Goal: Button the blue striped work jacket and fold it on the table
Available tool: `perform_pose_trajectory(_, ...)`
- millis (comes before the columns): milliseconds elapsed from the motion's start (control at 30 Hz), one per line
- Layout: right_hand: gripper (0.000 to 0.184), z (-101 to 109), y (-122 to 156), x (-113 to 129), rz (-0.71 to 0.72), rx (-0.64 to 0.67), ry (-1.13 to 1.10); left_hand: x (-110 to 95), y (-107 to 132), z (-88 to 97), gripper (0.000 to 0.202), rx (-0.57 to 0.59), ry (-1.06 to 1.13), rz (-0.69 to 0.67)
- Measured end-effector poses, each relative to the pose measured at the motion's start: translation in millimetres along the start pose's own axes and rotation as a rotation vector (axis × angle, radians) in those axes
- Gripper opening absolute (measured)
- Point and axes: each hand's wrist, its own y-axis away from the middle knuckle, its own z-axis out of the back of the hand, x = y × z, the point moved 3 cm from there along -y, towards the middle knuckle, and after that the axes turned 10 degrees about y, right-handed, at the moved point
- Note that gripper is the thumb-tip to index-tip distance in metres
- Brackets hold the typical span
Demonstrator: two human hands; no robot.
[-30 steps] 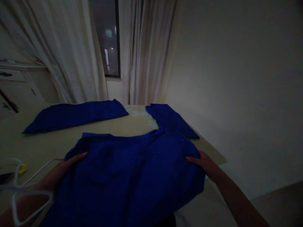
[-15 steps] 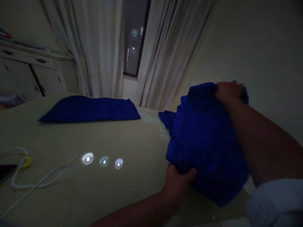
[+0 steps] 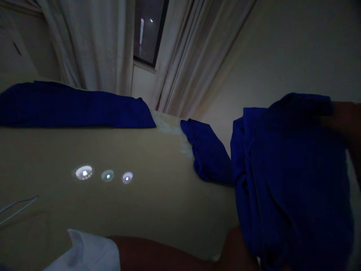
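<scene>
And there's the deep-blue garment (image 3: 293,180), hoisted up off the tabletop at the far right of the view, hanging in loose folds between the person's two hands, well apart from each other! The right hand (image 3: 341,120) sits high at the frame's edge, dim and partly cut off, fingers over the top fold with the cloth dropping from it. Down low, the left hand (image 3: 237,244) meets the garment's lower part, and you can't tell whether it's closed on the cloth or just pressed against it, since the fingers vanish behind the fabric. A white shirt cuff (image 3: 87,252) shows on the left forearm, away to the left of that hand. Just past the left hand, a blue cloth flap (image 3: 207,152) lies on the table (image 3: 158,207), almost touching the hanging garment. Farther out beyond it, a long folded blue cloth (image 3: 73,109) stretches along the table's far edge, well left of the right hand. Three round light reflections (image 3: 84,172) gleam on the tabletop, left of the left hand, with a thin white cable (image 3: 17,209) beyond them. Behind it all, pale curtains (image 3: 90,37) frame a dark window (image 3: 149,30).
</scene>
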Motion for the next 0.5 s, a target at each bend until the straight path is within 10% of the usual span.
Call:
perform_pose_trajectory(200, 0.053, 5.5, 0.7, 33.8, -0.018, -0.103, 0.087, 7.8, -27.3, -1.7, 0.055, 0.105, -0.161, -0.062)
perform_pose_trajectory(333, 0.06, -2.4, 1.7, 145.2, -0.144, -0.182, -0.077, 5.9, -91.1, 31.7, 0.054, -0.165, -0.119, -0.026)
perform_pose_trajectory(500, 0.054, -41.5, 123.5, 308.2, 0.386, 0.12, -0.326, 6.2, -132.5, 128.2, 0.051, -0.078, -0.254, 0.42)
